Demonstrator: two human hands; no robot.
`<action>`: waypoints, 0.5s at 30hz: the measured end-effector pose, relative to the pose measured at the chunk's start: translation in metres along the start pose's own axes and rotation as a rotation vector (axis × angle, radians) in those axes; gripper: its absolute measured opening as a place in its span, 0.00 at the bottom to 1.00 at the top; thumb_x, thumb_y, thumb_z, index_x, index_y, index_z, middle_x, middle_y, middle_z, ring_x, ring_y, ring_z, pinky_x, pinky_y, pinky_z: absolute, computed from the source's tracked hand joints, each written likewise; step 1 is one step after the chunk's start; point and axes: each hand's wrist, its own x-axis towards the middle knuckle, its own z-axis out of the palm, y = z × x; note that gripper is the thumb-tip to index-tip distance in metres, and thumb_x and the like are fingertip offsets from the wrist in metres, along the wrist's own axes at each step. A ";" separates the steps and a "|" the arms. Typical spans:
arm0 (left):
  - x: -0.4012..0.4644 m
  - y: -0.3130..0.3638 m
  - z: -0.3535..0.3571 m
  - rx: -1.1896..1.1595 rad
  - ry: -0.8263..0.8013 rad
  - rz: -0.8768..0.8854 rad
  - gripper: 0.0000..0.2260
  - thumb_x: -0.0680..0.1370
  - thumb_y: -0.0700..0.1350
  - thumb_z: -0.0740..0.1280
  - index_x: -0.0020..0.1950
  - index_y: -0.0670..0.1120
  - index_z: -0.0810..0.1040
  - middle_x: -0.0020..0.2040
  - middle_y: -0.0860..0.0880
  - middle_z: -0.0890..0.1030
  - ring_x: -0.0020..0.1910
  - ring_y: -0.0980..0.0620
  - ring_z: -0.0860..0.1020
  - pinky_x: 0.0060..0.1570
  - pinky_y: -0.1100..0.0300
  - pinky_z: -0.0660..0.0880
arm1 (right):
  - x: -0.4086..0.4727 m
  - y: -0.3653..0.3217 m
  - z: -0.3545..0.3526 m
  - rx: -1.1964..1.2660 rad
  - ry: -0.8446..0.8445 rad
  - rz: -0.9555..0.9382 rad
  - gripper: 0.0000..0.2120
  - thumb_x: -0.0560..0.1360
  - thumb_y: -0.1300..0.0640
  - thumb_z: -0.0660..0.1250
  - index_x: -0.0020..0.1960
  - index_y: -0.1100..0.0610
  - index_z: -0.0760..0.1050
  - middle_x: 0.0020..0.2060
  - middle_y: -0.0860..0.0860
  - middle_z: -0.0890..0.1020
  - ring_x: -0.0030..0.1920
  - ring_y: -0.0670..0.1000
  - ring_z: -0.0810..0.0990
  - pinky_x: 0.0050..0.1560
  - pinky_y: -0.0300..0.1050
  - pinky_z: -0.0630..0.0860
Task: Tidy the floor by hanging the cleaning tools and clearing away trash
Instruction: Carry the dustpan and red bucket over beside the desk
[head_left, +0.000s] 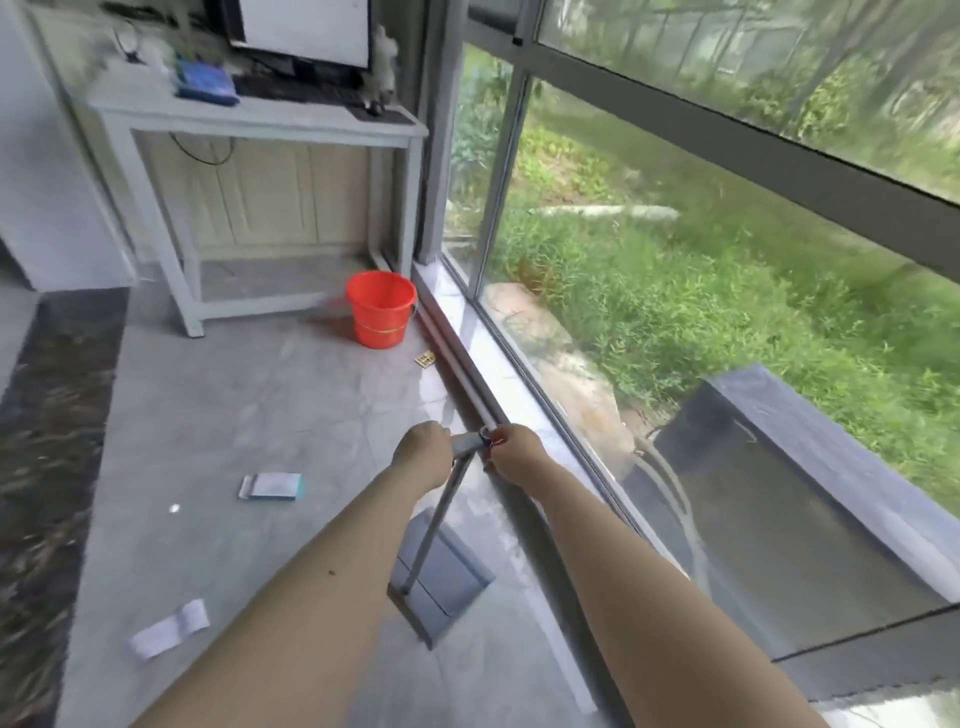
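A grey dustpan (441, 577) rests on the tiled floor beside the window, its long metal handle (436, 525) rising to my hands. My left hand (423, 457) is closed around the top of the handle. My right hand (514, 454) pinches a small red and metal piece at the handle's tip. Trash lies on the floor: a small white and teal packet (271, 487) to the left, a crumpled white paper (167, 629) at the lower left, a tiny white scrap (174, 508), and a small yellowish piece (425, 359) by the window track.
A red plastic bucket (382, 307) stands by the window track (467, 364) at the back. Behind it a white table (249, 122) carries a monitor, keyboard and blue cloth. Floor-to-ceiling glass (675, 291) runs along the right. A dark marble strip (47, 467) borders the left.
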 end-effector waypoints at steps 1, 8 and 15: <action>0.004 -0.016 -0.012 -0.002 0.028 -0.017 0.12 0.79 0.38 0.60 0.60 0.36 0.76 0.61 0.39 0.78 0.61 0.40 0.77 0.57 0.54 0.74 | 0.004 -0.018 0.013 0.018 -0.018 -0.019 0.14 0.76 0.68 0.58 0.60 0.63 0.75 0.43 0.56 0.78 0.31 0.49 0.78 0.25 0.36 0.70; 0.026 -0.116 -0.085 -0.182 0.193 -0.163 0.15 0.81 0.39 0.53 0.58 0.35 0.76 0.61 0.37 0.77 0.61 0.38 0.75 0.56 0.51 0.72 | 0.025 -0.119 0.090 0.041 -0.109 -0.162 0.17 0.76 0.70 0.55 0.62 0.64 0.73 0.45 0.58 0.77 0.37 0.55 0.77 0.31 0.38 0.68; 0.075 -0.188 -0.140 -0.268 0.332 -0.221 0.18 0.82 0.44 0.50 0.50 0.35 0.77 0.54 0.36 0.80 0.54 0.38 0.77 0.44 0.56 0.68 | 0.073 -0.191 0.138 -0.096 -0.172 -0.293 0.16 0.74 0.70 0.61 0.60 0.64 0.77 0.46 0.52 0.75 0.41 0.50 0.73 0.30 0.32 0.66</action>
